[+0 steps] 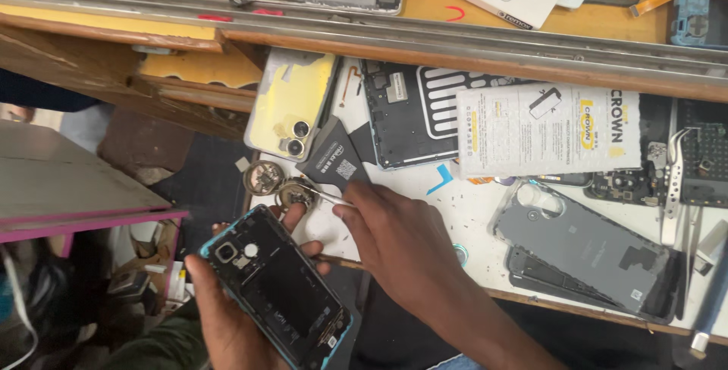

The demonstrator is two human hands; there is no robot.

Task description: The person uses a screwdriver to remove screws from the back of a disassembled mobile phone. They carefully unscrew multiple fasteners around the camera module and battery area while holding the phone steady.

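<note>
Cluttered white surface [485,211] fills my view, strewn with phone parts under a wooden shelf edge [455,51]; I see a yellow back cover [284,105], a grey back cover [591,245], a white packet [546,129] and spare tweezers [673,169] lying about; my left hand [227,317] cradles an opened phone [277,290] in a blue frame, insides up, low and just off the surface's near edge, grip wrapped around its sides; my right hand [394,241] has its grip pinching slim tweezers [322,194], tips reaching into a small round metal dish [296,192] beside a second dish [263,177]; I judge I am picking a tiny part, likely a screw, from the dish; whether the tips hold anything I cannot tell; the next move calls for a steady lift and a careful carry to the phone without dropping the piece.
</note>
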